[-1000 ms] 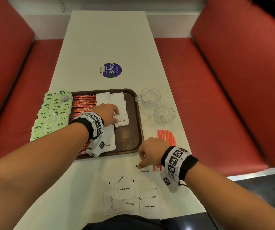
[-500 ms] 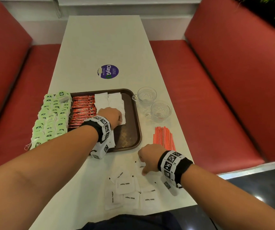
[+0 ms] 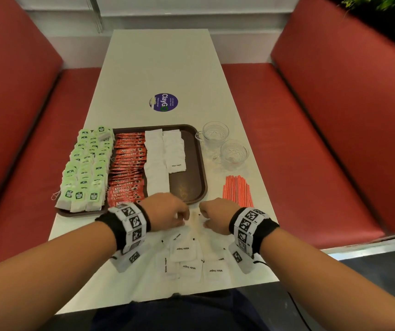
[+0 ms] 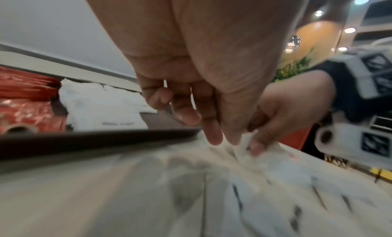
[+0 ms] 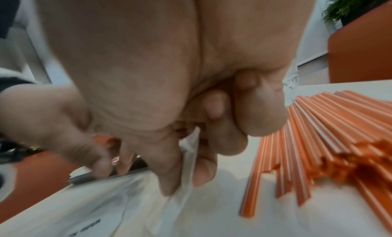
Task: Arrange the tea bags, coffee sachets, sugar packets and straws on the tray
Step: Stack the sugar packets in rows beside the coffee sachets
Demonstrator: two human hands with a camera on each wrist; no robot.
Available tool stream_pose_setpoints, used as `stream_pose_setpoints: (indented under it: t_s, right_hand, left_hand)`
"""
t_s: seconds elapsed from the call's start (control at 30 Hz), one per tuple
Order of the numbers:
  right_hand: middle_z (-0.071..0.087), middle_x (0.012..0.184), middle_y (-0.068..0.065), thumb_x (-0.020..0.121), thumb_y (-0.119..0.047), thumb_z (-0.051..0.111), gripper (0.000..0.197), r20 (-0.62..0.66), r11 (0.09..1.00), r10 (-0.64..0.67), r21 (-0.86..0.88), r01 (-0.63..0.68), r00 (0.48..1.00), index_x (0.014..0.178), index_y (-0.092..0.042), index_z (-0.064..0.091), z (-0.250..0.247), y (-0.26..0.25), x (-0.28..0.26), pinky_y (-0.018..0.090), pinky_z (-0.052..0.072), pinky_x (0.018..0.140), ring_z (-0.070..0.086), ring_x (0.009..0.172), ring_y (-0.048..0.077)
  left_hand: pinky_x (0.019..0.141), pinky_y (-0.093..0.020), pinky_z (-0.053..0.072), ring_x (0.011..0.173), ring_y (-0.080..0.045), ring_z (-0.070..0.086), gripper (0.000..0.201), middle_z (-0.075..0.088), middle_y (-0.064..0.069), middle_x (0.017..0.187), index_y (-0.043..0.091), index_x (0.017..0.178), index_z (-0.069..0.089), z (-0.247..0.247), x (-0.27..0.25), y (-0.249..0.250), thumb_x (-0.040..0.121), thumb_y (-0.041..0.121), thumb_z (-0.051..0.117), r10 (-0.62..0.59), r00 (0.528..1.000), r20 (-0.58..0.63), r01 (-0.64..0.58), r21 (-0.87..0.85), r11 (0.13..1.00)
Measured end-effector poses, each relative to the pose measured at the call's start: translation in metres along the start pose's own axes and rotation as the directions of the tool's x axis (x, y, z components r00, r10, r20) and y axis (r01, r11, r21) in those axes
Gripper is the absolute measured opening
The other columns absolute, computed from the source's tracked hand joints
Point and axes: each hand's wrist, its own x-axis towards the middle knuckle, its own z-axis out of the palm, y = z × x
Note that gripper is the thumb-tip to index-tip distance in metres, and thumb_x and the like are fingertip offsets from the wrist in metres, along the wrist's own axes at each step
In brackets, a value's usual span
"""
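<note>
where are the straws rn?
Head view: the straws lie bundled on the table, right of the tray, just beyond the right hand, nearer than the two glass cups.

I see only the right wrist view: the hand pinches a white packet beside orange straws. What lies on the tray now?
Observer: The tray holds tea bags, coffee sachets and two rows of sugar packets; its right strip is bare.
Operator: Are any straws on it?
Observer: None; the straws lie on the table, right of the tray.
Operator: How many packets remain loose?
Observer: A heap of loose packets lies by the table's near edge; I cannot count them.
</note>
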Motion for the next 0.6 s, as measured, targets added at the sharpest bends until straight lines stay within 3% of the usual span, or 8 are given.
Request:
stream_pose_setpoints:
  t_s: [0.13,0.2,0.3,0.37,0.47,0.6]
  right_hand:
    - [0.064,0.12,0.004,0.098,-0.029,0.06,0.032,-0.061,0.998,0.031,0.055,-0.028,0.998,0.129,-0.026,0.053,0.006,0.001,-0.001,0.038,0.052,0.087,0.061,0.106,0.026]
    - [0.064,0.123,0.002,0.098,-0.026,0.06,0.032,-0.079,0.998,0.035,0.057,-0.03,0.996,0.13,-0.028,0.057,0.008,0.0,-0.001,0.035,0.051,0.087,0.061,0.109,0.025]
    - [0.064,0.112,0.005,0.099,-0.021,0.055,0.02,-0.085,0.996,0.035,0.083,-0.028,0.996,0.118,-0.023,0.06,0.005,-0.001,-0.004,0.03,0.045,0.076,0.059,0.097,0.025]
    - [0.058,0.094,0.002,0.095,-0.017,0.053,0.006,-0.083,0.993,0.038,0.113,-0.029,0.996,0.095,-0.023,0.053,0.002,-0.002,-0.008,0.028,0.04,0.067,0.054,0.085,0.024]
    - [0.048,0.076,-0.002,0.089,-0.017,0.053,0.024,-0.084,0.988,0.051,0.149,-0.038,0.995,0.072,-0.025,0.038,-0.002,-0.003,-0.007,0.028,0.034,0.056,0.05,0.074,0.024]
    - [0.05,0.077,-0.001,0.094,-0.018,0.052,0.027,-0.103,0.981,0.057,0.192,-0.036,0.993,0.07,-0.023,0.039,-0.004,-0.002,-0.004,0.028,0.036,0.056,0.054,0.076,0.025]
  left_hand:
    - [0.091,-0.031,0.046,0.111,-0.013,0.057,0.042,0.057,0.01,0.126,0.03,0.128,0.058,0.026,-0.009,0.0,0.088,0.037,0.068,0.041,0.987,0.152,-0.052,0.068,0.996]
    - [0.091,-0.032,0.046,0.113,-0.014,0.055,0.05,0.052,0.01,0.131,0.029,0.134,0.054,0.028,-0.009,-0.001,0.087,0.036,0.07,0.057,0.983,0.175,-0.073,0.088,0.994]
    - [0.091,-0.034,0.047,0.113,-0.016,0.055,0.051,0.052,0.009,0.129,0.029,0.135,0.054,0.025,-0.008,0.001,0.087,0.033,0.071,0.046,0.978,0.202,-0.073,0.129,0.989]
    - [0.089,-0.034,0.048,0.111,-0.018,0.056,0.049,0.055,0.006,0.125,0.028,0.132,0.054,0.022,-0.006,0.002,0.087,0.031,0.072,0.025,0.974,0.226,-0.058,0.141,0.988]
    - [0.087,-0.032,0.046,0.11,-0.019,0.057,0.043,0.058,0.004,0.121,0.026,0.127,0.055,0.02,-0.003,0.001,0.088,0.033,0.071,-0.01,0.966,0.259,-0.032,0.159,0.987]
    - [0.079,-0.029,0.042,0.106,-0.02,0.057,0.038,0.061,0.002,0.117,0.021,0.125,0.058,0.013,-0.002,-0.004,0.09,0.036,0.067,-0.057,0.966,0.252,0.002,0.212,0.977]
